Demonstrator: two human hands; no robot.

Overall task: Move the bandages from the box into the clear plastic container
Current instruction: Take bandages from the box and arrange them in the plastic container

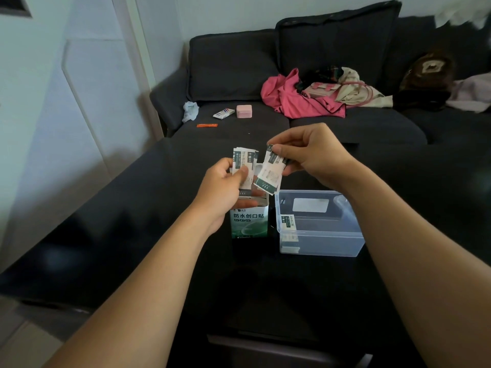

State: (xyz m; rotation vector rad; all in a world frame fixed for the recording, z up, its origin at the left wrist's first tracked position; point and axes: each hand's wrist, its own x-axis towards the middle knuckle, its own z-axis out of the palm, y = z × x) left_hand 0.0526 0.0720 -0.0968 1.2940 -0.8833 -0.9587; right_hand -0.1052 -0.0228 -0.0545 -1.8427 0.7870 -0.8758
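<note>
Head view, left hand (225, 181): raised above the box, fingers (240, 172) curled round a small stack of bandages (244, 166), thumb pressed on the front wrapper.
Head view, right hand (310, 155): raised beside the left, fingers pinched on the top corner of a single bandage (269, 171), which hangs tilted, just beside the stack and possibly touching it.
Box (249, 221): upright on the dark surface (265, 288), top flap open, green and white with printed characters; contents hidden behind the left hand.
Container (318, 224): clear plastic, lid off, just right of the box, close but apart.
Already inside: a few bandages (289, 229) leaning against the container's left wall.
Behind: dark sofa (345, 123) with pink cloth (289, 96), a small pink case (244, 111) and a flat packet (223, 113).
Stage, judged: one bandage being separated from the stack, drop into the container not yet made.
Risk, corner pinch: thin hold on slick wrapper; could slip and land on the surface between box and container.
Risk, stack: loose wrappers could fan out or fall back into the box if the thumb eases.
Risk, box: light and tall; a brush from the left wrist could tip it.
</note>
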